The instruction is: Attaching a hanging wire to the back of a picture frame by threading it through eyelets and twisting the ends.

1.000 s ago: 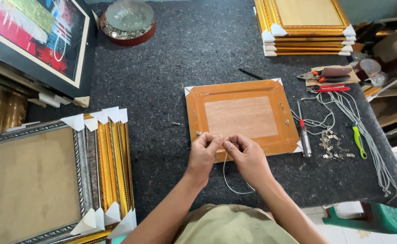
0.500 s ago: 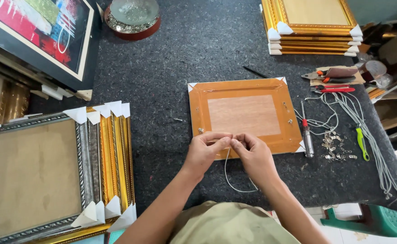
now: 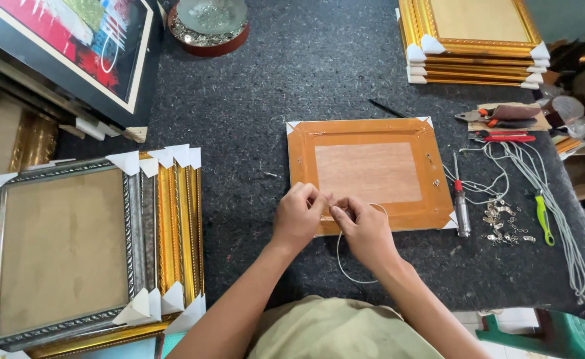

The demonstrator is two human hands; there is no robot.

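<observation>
Both hands have barely shifted, left hand (image 3: 297, 216) and right hand (image 3: 365, 229) with fingers pinched on the white cord (image 3: 345, 262) at the orange frame (image 3: 370, 174) lying face-down mid-table, near edge, apparently to knot it

Hands (image 3: 332, 216) hide cord (image 3: 345, 266) end; painting (image 3: 66, 46) cut off at edge.

I see a dark felt-covered table (image 3: 292, 86). On it: an orange frame (image 3: 369, 174) at centre, frame stacks at near left (image 3: 93, 246) and far right (image 3: 472, 40), and a screwdriver (image 3: 461, 203), hooks (image 3: 505, 223), cord (image 3: 558, 199) and pliers (image 3: 502, 136) at right.
</observation>
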